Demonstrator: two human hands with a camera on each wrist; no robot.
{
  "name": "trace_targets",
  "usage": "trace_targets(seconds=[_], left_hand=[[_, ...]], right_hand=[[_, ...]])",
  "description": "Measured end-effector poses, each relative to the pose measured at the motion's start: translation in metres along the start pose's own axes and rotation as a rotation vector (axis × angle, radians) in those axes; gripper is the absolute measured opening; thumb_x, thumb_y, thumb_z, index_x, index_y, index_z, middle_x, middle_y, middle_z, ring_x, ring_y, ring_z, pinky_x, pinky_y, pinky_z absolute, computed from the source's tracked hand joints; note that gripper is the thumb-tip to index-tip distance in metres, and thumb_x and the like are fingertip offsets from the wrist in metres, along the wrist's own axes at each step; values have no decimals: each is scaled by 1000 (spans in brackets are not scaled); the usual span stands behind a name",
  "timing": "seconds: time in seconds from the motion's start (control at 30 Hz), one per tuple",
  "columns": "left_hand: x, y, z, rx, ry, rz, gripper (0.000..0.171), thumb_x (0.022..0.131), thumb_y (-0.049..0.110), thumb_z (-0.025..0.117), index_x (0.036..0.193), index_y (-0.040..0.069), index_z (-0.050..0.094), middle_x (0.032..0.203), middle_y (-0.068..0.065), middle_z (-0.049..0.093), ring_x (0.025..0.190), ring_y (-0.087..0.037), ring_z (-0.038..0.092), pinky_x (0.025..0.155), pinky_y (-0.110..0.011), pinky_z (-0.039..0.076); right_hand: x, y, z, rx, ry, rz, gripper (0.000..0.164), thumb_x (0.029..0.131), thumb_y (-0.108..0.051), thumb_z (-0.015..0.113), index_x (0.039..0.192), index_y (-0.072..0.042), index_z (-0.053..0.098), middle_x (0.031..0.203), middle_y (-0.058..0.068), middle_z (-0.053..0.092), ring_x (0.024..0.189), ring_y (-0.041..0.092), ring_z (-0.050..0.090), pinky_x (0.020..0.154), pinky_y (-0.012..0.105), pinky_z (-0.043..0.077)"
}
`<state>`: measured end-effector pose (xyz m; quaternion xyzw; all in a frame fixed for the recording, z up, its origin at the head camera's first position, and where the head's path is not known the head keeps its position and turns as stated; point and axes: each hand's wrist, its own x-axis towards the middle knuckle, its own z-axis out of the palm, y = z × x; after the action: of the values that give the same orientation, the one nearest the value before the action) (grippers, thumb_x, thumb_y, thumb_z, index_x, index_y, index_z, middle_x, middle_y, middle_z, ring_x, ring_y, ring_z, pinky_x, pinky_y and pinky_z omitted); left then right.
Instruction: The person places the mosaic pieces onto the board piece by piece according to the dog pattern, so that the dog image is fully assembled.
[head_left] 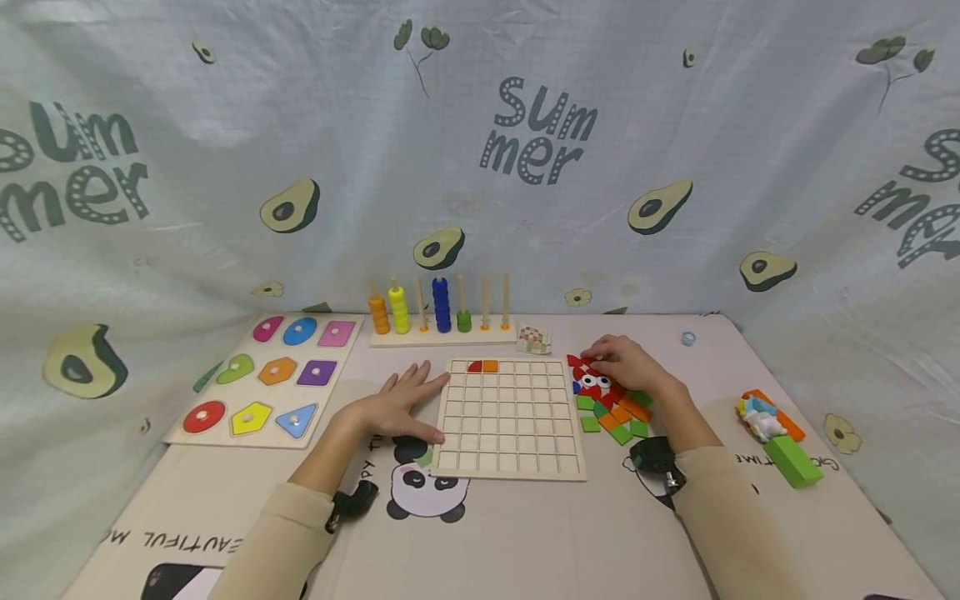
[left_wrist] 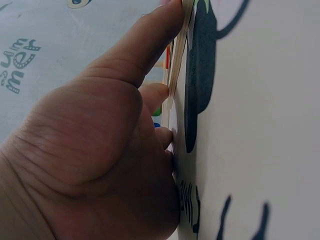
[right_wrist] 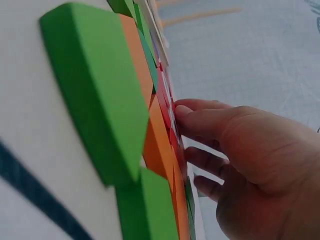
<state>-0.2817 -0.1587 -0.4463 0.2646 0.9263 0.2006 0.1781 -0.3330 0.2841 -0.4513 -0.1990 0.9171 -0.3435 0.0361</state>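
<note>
My left hand [head_left: 401, 406] lies spread on the table at the left edge of a square wooden grid board [head_left: 510, 477]. Its thumb and forefinger touch the board's side, and the left wrist view shows the thumb [left_wrist: 145, 40] against that edge. In the board's top row sit a red quarter-round tile [head_left: 476, 367] and an orange square tile [head_left: 491, 367]. Over a pile of red tiles [head_left: 604, 393] right of the board is my right hand [head_left: 630, 364]. In the right wrist view its thumb and forefinger tips come together at a red tile [right_wrist: 165, 95]; I cannot tell whether they pinch it.
Green tiles [head_left: 590, 424] and orange tiles [head_left: 621, 414] lie loose by the red ones. A shape puzzle [head_left: 307, 396] is at the left, a peg counter [head_left: 442, 338] behind the board. At the right stand a green block [head_left: 793, 462] and a small toy figure [head_left: 761, 418].
</note>
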Motion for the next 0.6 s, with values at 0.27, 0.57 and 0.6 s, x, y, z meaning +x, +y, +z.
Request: trace_targets(seconds=[0.27, 0.57, 0.6], left_hand=[[0, 2, -1, -7, 3, 0, 104, 72, 67, 69, 154, 28, 19, 161, -12, -1, 147, -34, -9, 116, -56, -6], [-3, 4, -2, -10, 2, 2, 104, 72, 67, 69, 155, 27, 19, 161, -13, -2, 147, -34, -8, 116, -56, -6], [-3, 4, -3, -11, 1, 0, 104, 72, 67, 69, 155, 27, 19, 161, -13, -2, 147, -34, -8, 116, -56, -6]], right_hand=[[-2, -7, -2, 13, 73, 93, 8, 92, -13, 66, 98, -15, 69, 92, 6, 63, 78, 26, 56, 64, 33, 54], [11, -38, -12, 111, 168, -43, 20, 92, -16, 66, 110, -14, 73, 100, 2, 71, 85, 32, 64, 72, 43, 57], [15, -44, -12, 130, 162, -60, 20, 92, -16, 66, 110, -14, 73, 100, 3, 71, 85, 35, 64, 72, 46, 56]])
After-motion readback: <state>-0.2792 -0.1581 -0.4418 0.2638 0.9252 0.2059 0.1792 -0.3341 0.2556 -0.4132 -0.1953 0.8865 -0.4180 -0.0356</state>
